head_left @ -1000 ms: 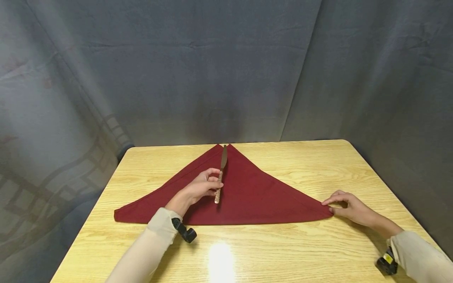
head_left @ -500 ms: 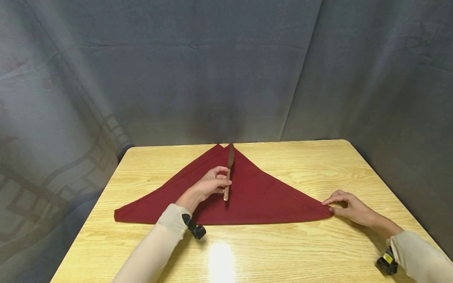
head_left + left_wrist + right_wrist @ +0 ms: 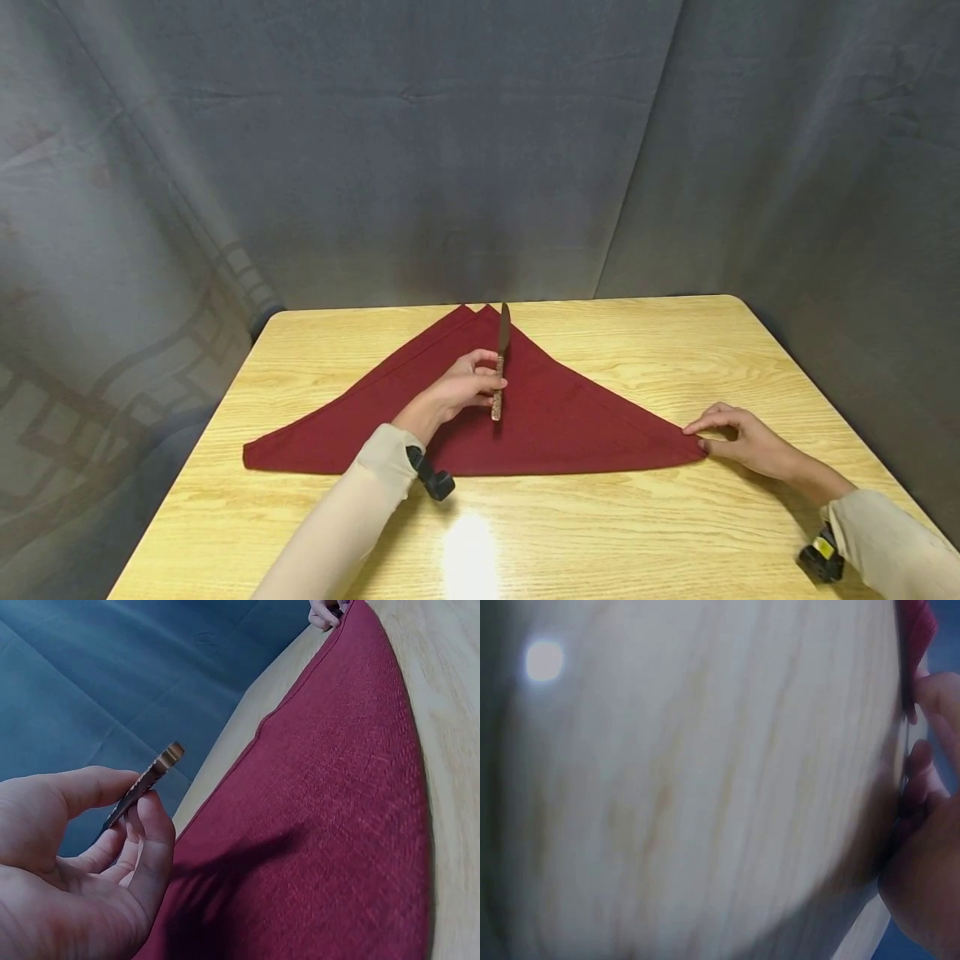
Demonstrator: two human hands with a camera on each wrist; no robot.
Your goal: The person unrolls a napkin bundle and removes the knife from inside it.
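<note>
Knife [image 3: 500, 360] pinched in my left hand [image 3: 459, 390] over the napkin [image 3: 570, 417]; my right hand [image 3: 738, 442] pinches its right corner.

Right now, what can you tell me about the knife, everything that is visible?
The knife is slim, with a dark, plain blade and a speckled, coppery handle that looks like metal. It lies lengthwise over the middle of the red napkin, blade pointing to the far tip of the triangle. The left hand pinches its handle between thumb and fingers. Whether it rests on the cloth or hangs just above cannot be told.
</note>
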